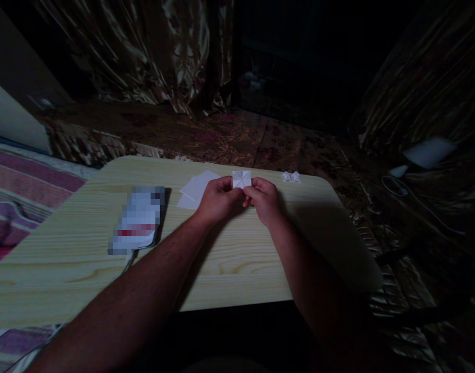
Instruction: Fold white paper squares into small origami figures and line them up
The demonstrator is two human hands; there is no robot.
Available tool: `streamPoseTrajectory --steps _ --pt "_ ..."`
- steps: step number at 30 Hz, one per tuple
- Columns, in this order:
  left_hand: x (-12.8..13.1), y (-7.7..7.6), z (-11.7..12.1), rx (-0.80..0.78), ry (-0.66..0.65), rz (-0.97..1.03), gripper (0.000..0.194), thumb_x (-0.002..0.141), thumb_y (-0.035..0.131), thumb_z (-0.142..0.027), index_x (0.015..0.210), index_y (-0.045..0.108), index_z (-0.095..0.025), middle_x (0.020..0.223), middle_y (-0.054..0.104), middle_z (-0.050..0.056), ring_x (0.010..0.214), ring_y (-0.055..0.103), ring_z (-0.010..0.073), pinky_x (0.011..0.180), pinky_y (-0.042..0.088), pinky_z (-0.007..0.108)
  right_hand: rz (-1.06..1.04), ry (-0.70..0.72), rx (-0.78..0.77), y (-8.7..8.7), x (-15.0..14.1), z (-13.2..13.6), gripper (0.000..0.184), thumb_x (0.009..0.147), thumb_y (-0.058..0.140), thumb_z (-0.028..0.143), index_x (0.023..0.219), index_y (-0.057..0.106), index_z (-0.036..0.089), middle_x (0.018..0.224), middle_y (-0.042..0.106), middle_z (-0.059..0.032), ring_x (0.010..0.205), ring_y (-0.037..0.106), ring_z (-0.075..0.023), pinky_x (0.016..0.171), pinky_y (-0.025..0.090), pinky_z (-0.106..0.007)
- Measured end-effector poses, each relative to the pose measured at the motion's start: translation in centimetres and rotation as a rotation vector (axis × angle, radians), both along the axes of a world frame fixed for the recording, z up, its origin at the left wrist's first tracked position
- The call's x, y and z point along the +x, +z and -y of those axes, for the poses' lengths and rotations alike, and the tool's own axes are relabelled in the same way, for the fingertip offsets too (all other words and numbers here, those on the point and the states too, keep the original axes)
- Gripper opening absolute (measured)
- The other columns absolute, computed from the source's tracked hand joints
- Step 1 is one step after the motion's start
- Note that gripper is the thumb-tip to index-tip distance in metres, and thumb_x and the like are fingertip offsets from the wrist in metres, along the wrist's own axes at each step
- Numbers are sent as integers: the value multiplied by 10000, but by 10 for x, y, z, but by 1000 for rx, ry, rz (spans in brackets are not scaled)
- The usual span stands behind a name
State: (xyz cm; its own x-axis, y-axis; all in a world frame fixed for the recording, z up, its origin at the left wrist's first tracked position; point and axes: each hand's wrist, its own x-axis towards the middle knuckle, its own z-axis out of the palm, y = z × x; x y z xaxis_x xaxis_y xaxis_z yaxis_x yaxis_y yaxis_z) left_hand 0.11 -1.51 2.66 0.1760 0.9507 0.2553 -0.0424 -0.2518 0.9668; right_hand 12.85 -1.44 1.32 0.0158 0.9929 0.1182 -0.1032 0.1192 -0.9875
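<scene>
Between my two hands is a small square of folded white paper [242, 178], with creases that cross near its middle. My left hand [218, 198] pinches its left side, thumb along the lower edge. On the right side my right hand [265, 199] grips it the same way, fingers curled behind. Loose white paper sheets [194, 190] lie partly overlapped on the table, just left of my left hand. Beyond my right hand, a small folded white paper piece [291, 177] with pointed tips rests close to the table's far edge.
The light wood table [237, 269] has rounded corners. A phone-like object [138, 220], blurred out, lies at the left with a cable [129, 260] running from it. A white lamp-like object [429, 151] with a cord stands on the dark floor at right. Striped bedding [15, 191] is at left.
</scene>
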Motion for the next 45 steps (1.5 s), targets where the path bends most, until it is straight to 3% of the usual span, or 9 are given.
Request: streamPoseTrajectory --steps 8,21,30,36,45 --pt "1 -4 2 11 -76 20 108 698 603 -242 669 624 -140 635 641 22 585 578 135 591 443 248 9 -14 26 -4 -1 -2 130 680 591 276 622 544 169 479 492 62 392 461 -67 388 369 -183" --pt "1 -9 -2 19 -91 -11 99 709 572 -226 697 621 -141 636 618 9 614 580 142 610 444 254 17 -62 47 -2 -5 -1 100 672 566 249 711 574 158 568 553 46 446 473 -66 394 391 -176" --pt "2 -7 0 -35 -74 24 95 671 584 -214 674 631 -131 604 615 11 585 569 139 595 430 249 43 -85 85 -3 -5 -2 141 709 580 293 709 581 152 541 537 49 419 467 -61 374 381 -166" --pt "-1 -9 -6 -52 5 117 105 649 630 -199 723 661 -131 660 635 12 572 536 114 582 406 237 -30 20 94 2 1 -1 197 679 639 260 840 596 155 650 606 24 495 537 -79 403 432 -180" --pt "1 -7 -6 -126 17 108 160 631 666 -233 751 661 -127 656 628 9 563 530 114 557 403 234 83 -72 126 2 8 -6 181 650 627 207 808 551 163 620 593 40 467 514 -69 403 425 -174"
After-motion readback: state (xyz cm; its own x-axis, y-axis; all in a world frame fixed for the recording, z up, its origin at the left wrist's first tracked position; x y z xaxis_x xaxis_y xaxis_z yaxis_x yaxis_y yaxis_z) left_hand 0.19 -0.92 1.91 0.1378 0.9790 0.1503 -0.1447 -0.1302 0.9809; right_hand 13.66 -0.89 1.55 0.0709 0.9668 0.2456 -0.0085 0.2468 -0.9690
